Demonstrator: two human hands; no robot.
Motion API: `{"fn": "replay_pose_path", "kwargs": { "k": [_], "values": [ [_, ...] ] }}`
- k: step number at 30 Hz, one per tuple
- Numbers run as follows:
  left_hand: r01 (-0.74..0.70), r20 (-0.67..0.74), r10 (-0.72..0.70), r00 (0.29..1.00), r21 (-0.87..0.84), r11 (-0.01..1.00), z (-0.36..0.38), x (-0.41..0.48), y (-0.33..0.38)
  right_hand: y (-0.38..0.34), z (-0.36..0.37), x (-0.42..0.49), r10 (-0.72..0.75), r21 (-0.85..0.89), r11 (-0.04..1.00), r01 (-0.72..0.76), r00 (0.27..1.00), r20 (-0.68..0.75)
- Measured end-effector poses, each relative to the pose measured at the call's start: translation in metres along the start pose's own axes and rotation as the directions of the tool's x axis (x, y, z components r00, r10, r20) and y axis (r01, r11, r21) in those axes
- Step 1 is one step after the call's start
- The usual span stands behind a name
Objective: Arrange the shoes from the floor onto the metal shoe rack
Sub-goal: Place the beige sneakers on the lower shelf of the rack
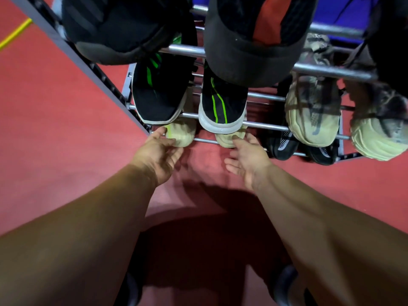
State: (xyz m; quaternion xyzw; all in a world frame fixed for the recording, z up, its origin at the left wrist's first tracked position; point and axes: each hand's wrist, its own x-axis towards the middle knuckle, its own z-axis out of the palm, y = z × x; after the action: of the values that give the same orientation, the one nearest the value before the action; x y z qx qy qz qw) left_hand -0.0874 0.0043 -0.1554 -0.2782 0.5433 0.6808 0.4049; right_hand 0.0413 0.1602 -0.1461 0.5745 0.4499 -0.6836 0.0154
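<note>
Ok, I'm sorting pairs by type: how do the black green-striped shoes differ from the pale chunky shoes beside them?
The black green-striped shoes are dark with bright green lines; the pale chunky shoes are cream with grey mottled uppers. The black pair has a thin white sole edge, the pale pair a thick ridged one. The black pair sits left, the pale pair right. Both point toes outward, overhanging the front rail.

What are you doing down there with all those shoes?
A person is reaching both hands to the lowest bars of the metal shoe rack. The left hand touches the toe of one pale yellow shoe, and the right hand is open at the toe of its partner. Neither shoe is gripped. Black shoes with green stripes sit just above, and other pairs fill the rack.
</note>
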Motion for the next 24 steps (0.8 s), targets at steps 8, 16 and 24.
{"fn": "replay_pose_path", "kwargs": {
  "k": [8,16,24],
  "values": [
    [-0.052,-0.051,0.052,0.997,-0.012,0.999,0.011,0.002,0.000,-0.002,0.020,0.015,0.021,0.096,0.995,-0.013,0.997,-0.074],
    [-0.072,-0.066,0.073,0.995,0.014,0.997,0.013,-0.003,-0.001,0.007,0.035,0.012,-0.029,0.082,0.996,0.037,0.995,-0.094],
    [-0.003,-0.202,0.045,0.978,0.202,0.979,0.018,-0.050,0.008,-0.012,0.024,-0.021,0.000,-0.167,0.986,-0.003,1.000,-0.020]
  ]
}}
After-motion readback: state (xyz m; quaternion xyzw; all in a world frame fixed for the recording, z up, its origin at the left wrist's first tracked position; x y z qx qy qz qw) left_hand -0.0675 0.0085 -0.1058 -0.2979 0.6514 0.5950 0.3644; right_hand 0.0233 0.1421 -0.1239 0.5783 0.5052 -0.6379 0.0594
